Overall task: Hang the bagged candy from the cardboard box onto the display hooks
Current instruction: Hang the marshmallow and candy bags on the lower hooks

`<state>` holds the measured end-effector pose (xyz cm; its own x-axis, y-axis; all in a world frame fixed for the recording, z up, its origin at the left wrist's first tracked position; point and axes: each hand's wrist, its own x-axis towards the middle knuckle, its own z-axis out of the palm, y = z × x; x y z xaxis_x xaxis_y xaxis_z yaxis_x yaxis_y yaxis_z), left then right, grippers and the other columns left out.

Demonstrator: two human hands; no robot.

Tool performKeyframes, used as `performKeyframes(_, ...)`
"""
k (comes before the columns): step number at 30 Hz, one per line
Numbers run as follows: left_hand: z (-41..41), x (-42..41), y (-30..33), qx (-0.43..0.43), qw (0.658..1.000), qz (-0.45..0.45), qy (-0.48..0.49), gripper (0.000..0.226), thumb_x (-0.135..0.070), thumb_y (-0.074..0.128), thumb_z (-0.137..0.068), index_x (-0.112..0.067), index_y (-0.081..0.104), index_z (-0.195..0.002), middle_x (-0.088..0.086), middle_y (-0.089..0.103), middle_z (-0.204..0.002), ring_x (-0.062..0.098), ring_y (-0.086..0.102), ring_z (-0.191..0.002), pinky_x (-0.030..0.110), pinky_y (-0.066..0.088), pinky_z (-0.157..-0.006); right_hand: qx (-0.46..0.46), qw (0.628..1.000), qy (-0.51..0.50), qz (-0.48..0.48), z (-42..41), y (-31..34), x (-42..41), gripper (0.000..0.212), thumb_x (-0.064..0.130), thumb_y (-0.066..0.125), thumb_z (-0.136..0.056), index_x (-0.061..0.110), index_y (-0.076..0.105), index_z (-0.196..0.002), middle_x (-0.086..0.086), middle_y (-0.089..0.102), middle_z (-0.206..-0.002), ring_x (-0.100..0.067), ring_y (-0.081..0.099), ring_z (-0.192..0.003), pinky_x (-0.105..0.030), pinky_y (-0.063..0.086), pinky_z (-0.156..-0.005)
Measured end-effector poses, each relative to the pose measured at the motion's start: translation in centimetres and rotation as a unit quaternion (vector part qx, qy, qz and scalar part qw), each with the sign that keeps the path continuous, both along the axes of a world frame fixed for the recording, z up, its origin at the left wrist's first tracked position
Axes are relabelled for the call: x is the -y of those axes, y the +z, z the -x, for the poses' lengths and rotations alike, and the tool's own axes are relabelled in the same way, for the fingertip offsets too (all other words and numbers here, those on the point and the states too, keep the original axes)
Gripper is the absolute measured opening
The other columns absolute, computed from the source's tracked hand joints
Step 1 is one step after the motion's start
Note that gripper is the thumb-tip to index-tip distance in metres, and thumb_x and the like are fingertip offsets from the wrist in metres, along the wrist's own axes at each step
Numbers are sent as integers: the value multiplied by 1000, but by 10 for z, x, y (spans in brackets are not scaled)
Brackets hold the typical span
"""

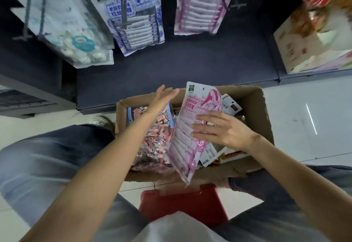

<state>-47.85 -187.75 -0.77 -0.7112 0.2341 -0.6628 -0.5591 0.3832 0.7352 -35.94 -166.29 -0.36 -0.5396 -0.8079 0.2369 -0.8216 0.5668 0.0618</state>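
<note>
Your right hand (224, 129) lies with fingers spread flat against the pink candy bag (192, 127), which stands tilted in the cardboard box (255, 108); whether your thumb hooks behind it you cannot tell. Your left hand (163, 97) hovers with fingers straight and relaxed just beside the bag's top edge, holding nothing, above a clear bag of pink sweets (152, 137). Beyond both hands, pink (198, 5) and blue bags (137, 18) hang on display hooks (123, 1).
</note>
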Motion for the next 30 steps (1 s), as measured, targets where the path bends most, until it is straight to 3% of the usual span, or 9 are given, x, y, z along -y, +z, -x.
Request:
performKeyframes(3, 8, -6, 11, 65, 988, -131, -39, 69, -54, 56, -85, -15, 43, -140, 3, 57, -133, 17, 56, -116, 35, 41, -100, -56, 998, 5, 27, 14, 34, -7, 32, 9, 58, -95, 20, 65, -125, 1, 63, -128, -23, 48, -126, -40, 31, -113)
performKeyframes(5, 12, -8, 17, 59, 980, -189, -11, 52, -34, 59, -87, -4, 54, -130, 12, 62, -124, 23, 61, -110, 33, 49, -95, -68, 997, -8, 35, 24, 46, -12, 35, 7, 59, -94, 20, 63, -126, 0, 61, -130, -25, 47, -128, -43, 32, -113)
performKeyframes(9, 17, -4, 29, -36, 977, -153, 141, 24, -16, 70, -83, -8, 65, -105, 8, 71, -100, 22, 67, -95, 28, 55, -82, 29, 974, -194, 109, 33, 42, -28, 39, -3, 64, -82, 14, 67, -118, -9, 59, -132, -28, 48, -128, -51, 32, -112)
performKeyframes(12, 13, -9, 37, -133, 981, -92, 103, 13, -14, 71, -83, -15, 65, -95, -5, 69, -88, -1, 66, -74, 13, 50, -65, 95, 874, -393, 270, 40, 45, -23, 37, 11, 46, -91, 12, 59, -126, -12, 50, -138, -27, 46, -125, -53, 45, -100)
performKeyframes(15, 9, -17, 47, -181, 980, -75, 37, 24, -15, 72, -82, -14, 64, -105, -8, 69, -93, -5, 64, -76, 11, 49, -71, 188, 756, -514, 360, 62, 58, -10, 44, 27, 58, -94, 21, 47, -136, -4, 37, -148, -18, 35, -133, -31, 32, -109)
performKeyframes(18, 8, -27, 59, -207, 974, -90, 36, 25, -18, 73, -81, -18, 64, -104, -5, 70, -101, 0, 67, -85, 17, 51, -77, 261, 682, -514, 450, 81, 78, -12, 19, 25, 63, -91, 17, 65, -108, 0, 63, -113, -15, 60, -107, -28, 50, -93)
performKeyframes(21, 15, -44, 79, -256, 961, -90, 43, 33, -23, 74, -81, -18, 61, -111, -6, 69, -103, 5, 65, -92, 21, 50, -82, 167, 682, -454, 548, 84, 105, -24, 4, 18, 68, -87, 20, 69, -90, 13, 67, -84, 0, 62, -80, -20, 50, -75)
performKeyframes(26, 35, -70, 110, -433, 897, -90, -20, 18, -11, 71, -83, -24, 65, -94, -17, 66, -93, -4, 60, -84, 10, 44, -78, 52, 771, -372, 515, 94, 112, -48, 11, 17, 71, -84, 19, 72, -94, 12, 65, -91, -6, 57, -91, -19, 46, -81)
performKeyframes(30, 60, -87, 94, -435, 896, -27, -82, 3, -29, 67, -87, -28, 68, -90, -18, 68, -90, -1, 62, -91, 20, 49, -85, 77, 768, -433, 466, 121, 86, -57, 11, 21, 67, -87, 15, 75, -94, 12, 66, -91, -15, 59, -94, -24, 46, -81)
